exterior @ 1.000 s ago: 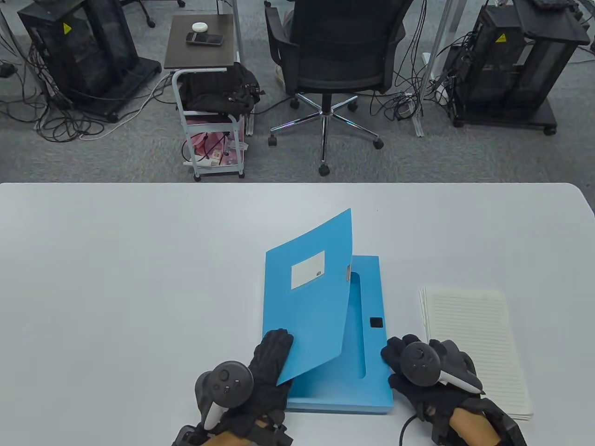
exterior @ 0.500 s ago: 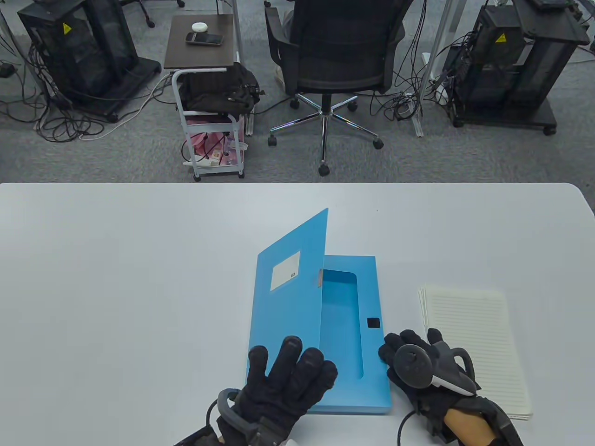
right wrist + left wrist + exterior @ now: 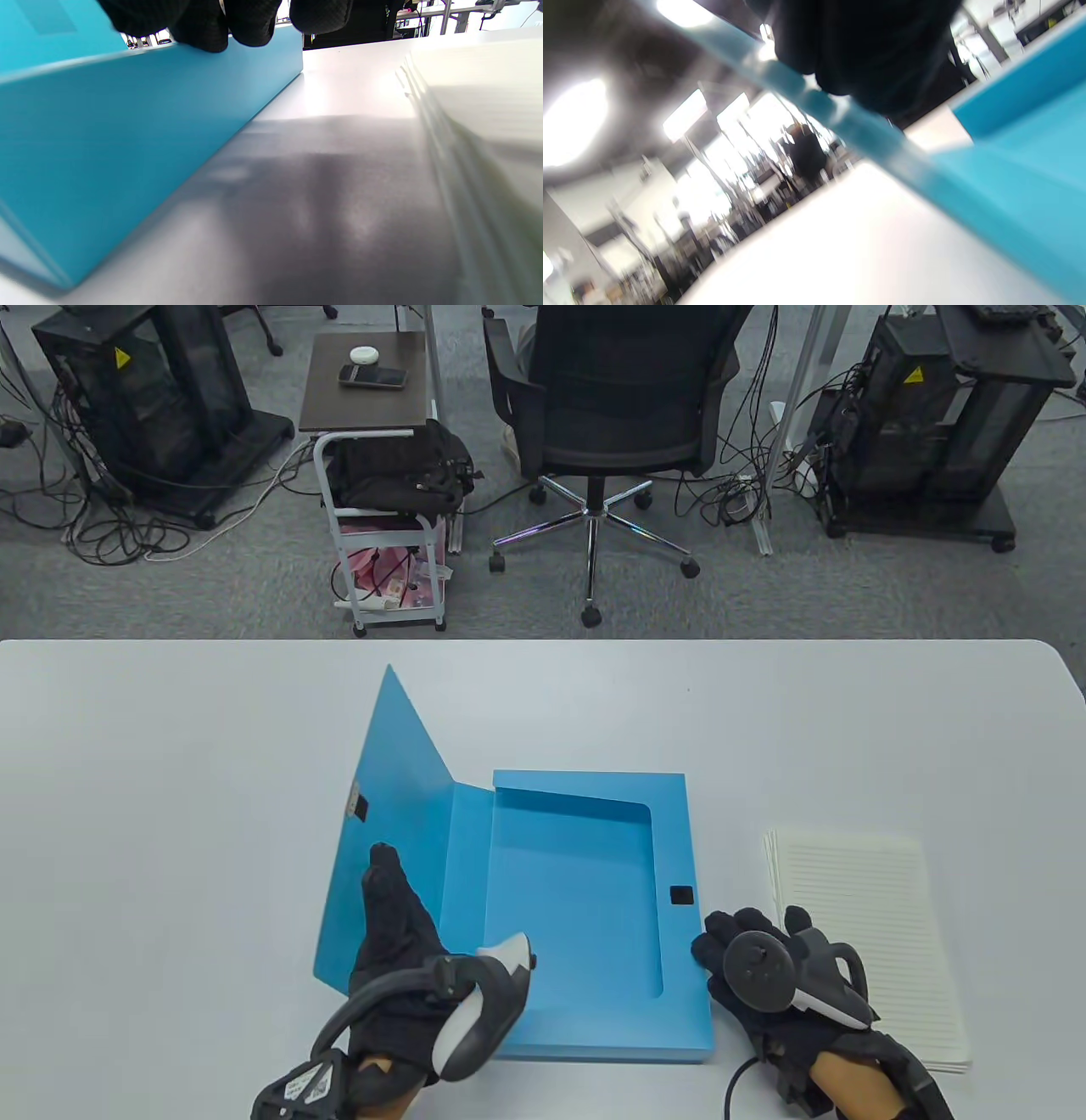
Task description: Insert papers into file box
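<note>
The left hand (image 3: 399,933) has swung the file box lid (image 3: 382,831) fully open leftward.

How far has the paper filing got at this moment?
Done: the file box lies open and looks empty. In hand: the left hand is on the lid, and the right hand is at the box's right edge. Left: the papers lie untouched beside it.

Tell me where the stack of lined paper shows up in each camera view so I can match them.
Table view: the paper stack lies flat at lower right, just right of the right hand.
Left wrist view: not in it.
Right wrist view: the paper stack fills the right edge, seen side-on.
Shared landmark: the blue file box, left of the paper in both, with bare table between.
</note>
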`<state>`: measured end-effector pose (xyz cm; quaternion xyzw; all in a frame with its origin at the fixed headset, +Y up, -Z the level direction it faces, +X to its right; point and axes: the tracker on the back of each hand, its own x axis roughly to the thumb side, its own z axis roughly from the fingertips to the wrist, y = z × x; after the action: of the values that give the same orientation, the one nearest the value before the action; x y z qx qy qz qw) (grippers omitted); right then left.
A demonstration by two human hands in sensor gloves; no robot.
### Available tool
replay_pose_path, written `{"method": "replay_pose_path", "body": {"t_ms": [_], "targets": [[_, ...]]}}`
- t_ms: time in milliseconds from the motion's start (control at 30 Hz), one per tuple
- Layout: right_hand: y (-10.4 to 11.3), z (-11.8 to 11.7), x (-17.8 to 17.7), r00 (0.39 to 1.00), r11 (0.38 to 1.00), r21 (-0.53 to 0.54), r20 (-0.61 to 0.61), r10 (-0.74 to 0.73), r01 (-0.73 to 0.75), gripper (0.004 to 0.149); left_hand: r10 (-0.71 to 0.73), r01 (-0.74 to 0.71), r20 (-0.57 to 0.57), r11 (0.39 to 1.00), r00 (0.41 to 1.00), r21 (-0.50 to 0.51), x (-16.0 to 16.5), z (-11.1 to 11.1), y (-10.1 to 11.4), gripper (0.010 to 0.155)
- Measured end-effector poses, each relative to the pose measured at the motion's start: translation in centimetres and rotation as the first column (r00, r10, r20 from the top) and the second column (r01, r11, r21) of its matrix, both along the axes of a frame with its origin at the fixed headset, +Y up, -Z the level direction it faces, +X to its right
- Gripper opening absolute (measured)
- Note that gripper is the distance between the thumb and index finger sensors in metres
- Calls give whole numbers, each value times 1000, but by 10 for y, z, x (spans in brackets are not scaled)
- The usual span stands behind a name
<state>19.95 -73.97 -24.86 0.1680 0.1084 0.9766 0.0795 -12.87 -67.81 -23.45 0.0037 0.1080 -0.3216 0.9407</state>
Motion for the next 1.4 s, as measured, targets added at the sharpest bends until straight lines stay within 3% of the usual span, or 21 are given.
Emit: {"method": "replay_pose_path", "body": {"t_ms": [133, 267, 467, 600, 700, 800, 900, 967, 1033, 1100, 1200, 1233, 1333, 1400], "targets": [[1, -1, 0, 1000, 1000, -5, -1, -3, 3, 50, 294, -293, 18, 956, 956, -30, -24, -21, -46, 66], [1, -2, 0, 1000, 1000, -6, -1, -6, 6, 49, 488, -499, -108, 856, 866, -138, -47, -31, -79, 71], [0, -2, -1, 1000, 1000, 5, -2, -22, 22, 49, 725, -781, -290, 583, 625, -225, -70, -34, -105, 76], [4, -7, 1, 999, 997, -62, -27, -43, 41, 51, 708, -757, -268, 614, 654, -225, -68, -36, -99, 77], [26, -20, 19, 999, 998, -34, 3, -43, 44, 63, 759, -788, -209, 596, 616, -157, -68, -34, -91, 78], [57, -50, 50, 986, 995, 69, 157, 56, -68, 59, 829, -832, -71, 551, 555, -69, -66, -29, -74, 79], [67, -88, 80, 935, 973, 78, 301, 185, -217, 58, 851, -852, 73, 524, 521, -29, -61, -20, -58, 79], [59, -112, 95, 910, 961, -15, 317, 265, -275, 61, 868, -875, 134, 485, 478, -19, -57, -15, -52, 79], [34, -144, 113, 892, 948, -161, 326, 312, -273, 66, 878, -894, 203, 448, 433, -29, -53, -9, -48, 78], [10, -163, 123, 895, 927, -291, 307, 323, -235, 74, 874, -893, 232, 447, 426, -45, -51, -6, -47, 77], [-13, -176, 128, 881, 891, -399, 311, 356, -219, 84, 877, -893, 223, 446, 426, -50, -52, -6, -46, 76], [-27, -180, 130, 882, 856, -467, 278, 381, -223, 86, 885, -901, 224, 430, 408, -55, -53, -6, -47, 76], [-32, -188, 136, 894, 850, -507, 303, 329, -141, 86, 887, -899, 208, 434, 413, -65, -54, -8, -51, 75], [-32, -191, 135, 899, 854, -465, 231, 372, -234, 85, 881, -894, 208, 445, 425, -56, -53, -8, -53, 75]]}}
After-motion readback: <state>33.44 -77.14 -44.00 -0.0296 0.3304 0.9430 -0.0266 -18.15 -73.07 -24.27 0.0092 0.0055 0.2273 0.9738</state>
